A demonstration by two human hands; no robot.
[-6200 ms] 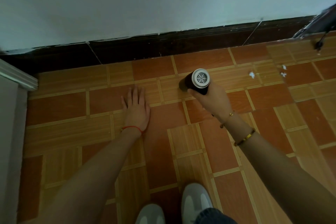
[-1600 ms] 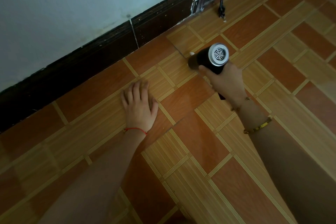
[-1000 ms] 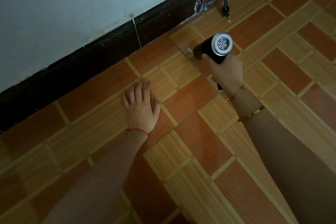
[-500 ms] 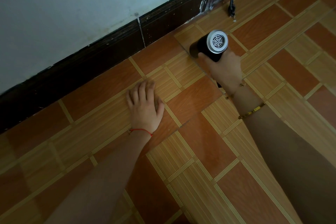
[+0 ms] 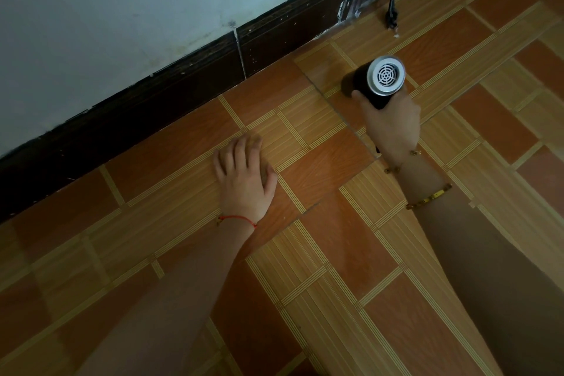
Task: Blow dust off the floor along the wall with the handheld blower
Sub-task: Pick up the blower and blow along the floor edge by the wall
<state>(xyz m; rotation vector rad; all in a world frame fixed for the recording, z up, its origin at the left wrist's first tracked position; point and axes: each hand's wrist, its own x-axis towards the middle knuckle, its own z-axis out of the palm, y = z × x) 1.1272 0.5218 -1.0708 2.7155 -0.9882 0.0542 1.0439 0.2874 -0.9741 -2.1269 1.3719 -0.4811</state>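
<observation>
The right hand (image 5: 390, 122) is wrapped around the handle of the blower (image 5: 377, 82), fingers closed on the grip so that most of the handle is hidden behind the palm. The blower's black barrel points away from the camera toward the dark skirting (image 5: 189, 82) at the foot of the pale wall (image 5: 128, 9), and its silver rear grille faces up toward the viewer. It is held just above the floor (image 5: 320, 162), near the skirting but apart from it; the nozzle end is in shadow and cannot be made out clearly. The left hand (image 5: 244, 180) lies flat on the floor with palm down and fingers stretched out close together, holding nothing, its fingertips toward the wall. A thin red string (image 5: 238, 219) circles the left wrist, and a gold bracelet (image 5: 428, 196) sits on the right forearm, with a finer chain closer to the hand. The floor is laid in orange and tan wood-look tiles with striped bands. Beyond the blower, near the top edge, a dark cord (image 5: 392, 6) hangs down to the floor beside a gap in the skirting, with a small white speck (image 5: 395, 36) just below it.
</observation>
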